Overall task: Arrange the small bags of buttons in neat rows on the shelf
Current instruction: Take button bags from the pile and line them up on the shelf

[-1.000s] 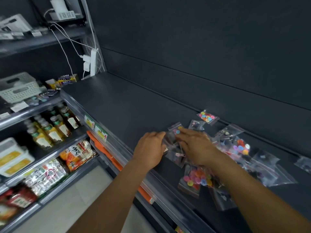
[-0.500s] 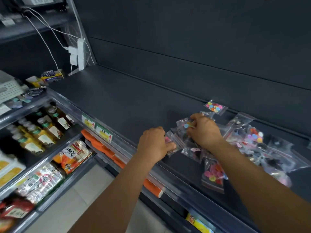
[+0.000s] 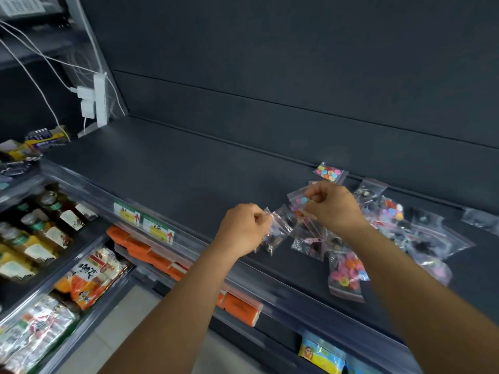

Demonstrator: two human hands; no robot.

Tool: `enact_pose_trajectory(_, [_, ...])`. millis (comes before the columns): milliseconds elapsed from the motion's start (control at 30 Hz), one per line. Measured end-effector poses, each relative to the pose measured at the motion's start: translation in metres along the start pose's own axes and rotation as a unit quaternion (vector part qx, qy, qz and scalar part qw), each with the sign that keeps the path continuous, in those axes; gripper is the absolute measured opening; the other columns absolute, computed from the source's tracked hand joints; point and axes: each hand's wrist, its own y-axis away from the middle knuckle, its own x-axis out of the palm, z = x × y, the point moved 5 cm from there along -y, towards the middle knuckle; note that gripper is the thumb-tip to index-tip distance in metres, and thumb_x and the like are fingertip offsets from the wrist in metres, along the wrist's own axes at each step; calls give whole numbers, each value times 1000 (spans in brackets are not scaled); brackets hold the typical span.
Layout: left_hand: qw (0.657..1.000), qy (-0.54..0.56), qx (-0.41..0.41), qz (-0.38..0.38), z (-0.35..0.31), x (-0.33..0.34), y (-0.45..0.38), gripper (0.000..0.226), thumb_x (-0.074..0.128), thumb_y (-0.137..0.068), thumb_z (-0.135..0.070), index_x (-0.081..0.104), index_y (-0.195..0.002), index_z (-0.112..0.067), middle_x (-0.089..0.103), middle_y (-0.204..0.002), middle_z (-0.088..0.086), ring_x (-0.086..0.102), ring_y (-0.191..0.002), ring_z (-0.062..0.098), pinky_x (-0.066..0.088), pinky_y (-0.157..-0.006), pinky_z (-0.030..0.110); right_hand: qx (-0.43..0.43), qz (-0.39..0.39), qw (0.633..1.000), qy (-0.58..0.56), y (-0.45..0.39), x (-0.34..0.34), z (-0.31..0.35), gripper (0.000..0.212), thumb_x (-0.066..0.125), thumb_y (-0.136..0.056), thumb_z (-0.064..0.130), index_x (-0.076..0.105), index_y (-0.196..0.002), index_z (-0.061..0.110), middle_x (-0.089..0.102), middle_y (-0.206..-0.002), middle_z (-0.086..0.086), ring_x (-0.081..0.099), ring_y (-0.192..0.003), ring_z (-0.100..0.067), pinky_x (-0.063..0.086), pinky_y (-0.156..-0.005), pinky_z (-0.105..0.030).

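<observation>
Broad dark shelf [image 3: 189,168], mostly bare toward the left, carrying a loose heap of small clear bags [image 3: 399,228] bunched at the right end near the back wall. No rows yet, by the look of it: bags overlapping, turned every which way, some with zip edges toward the back panel, others slanting toward the front lip. Probably dumped there together, hence the tangle, and the open stretch to the left a likely place for the rows.

Right hand [image 3: 334,206], curled over the near edge of the heap, fingertips pinching the upper edge of a bag with pastel buttons [image 3: 299,198]. That bag lifted and tilted, long axis running roughly from the pinch down toward the shelf front, lower end seemingly touching the bags beneath. Held high by one edge, presumably to peel it free of its neighbours.

Left hand [image 3: 243,228], fingers closed, gripping the corner of a bag of dark buttons [image 3: 275,233] just left of the heap. Bag hanging from the grip, long axis slanting down and rightward, contents slumped to the lower end; whether clear of the shelf or grazing it, hard to tell through the blur.

At the back, lying flat just beside the wall and slightly apart from the heap, a bag of bright mixed buttons [image 3: 330,171], long axis roughly along the wall: possibly the start of a row. At the front edge, a larger bag of pink and orange buttons [image 3: 347,273], long axis pointing toward the shelf lip.
</observation>
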Motion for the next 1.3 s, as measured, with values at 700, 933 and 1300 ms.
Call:
enact_pose_trajectory(700, [968,242,71,-14,-61,20,10,9,53,-94,-16,60,-99,-18,69,-88,0,68,-76,26,58,-66,47,92,-154,970,-162,83,-53,-26,10,66,-85,13,63,-83,3,59,-70,-9,47,-54,-14,43,-46,-25])
enact_pose_trajectory(933, [959,243,117,85,-134,85,39,7,52,-96,-20,59,-94,-20,68,-91,0,63,-78,16,54,-70,34,116,-245,939,-211,133,-120,-69,12,56,-89,9,65,-81,10,70,-69,-4,62,-65,-18,57,-70,-43])
enact_pose_trajectory(1300, [924,288,124,218,-278,234,124,7,60,-91,-10,65,-88,-14,71,-91,3,69,-81,15,58,-77,31,148,-327,924,-130,239,-262,-189,17,47,-93,18,56,-83,7,65,-72,-8,57,-58,-10,53,-63,-45])
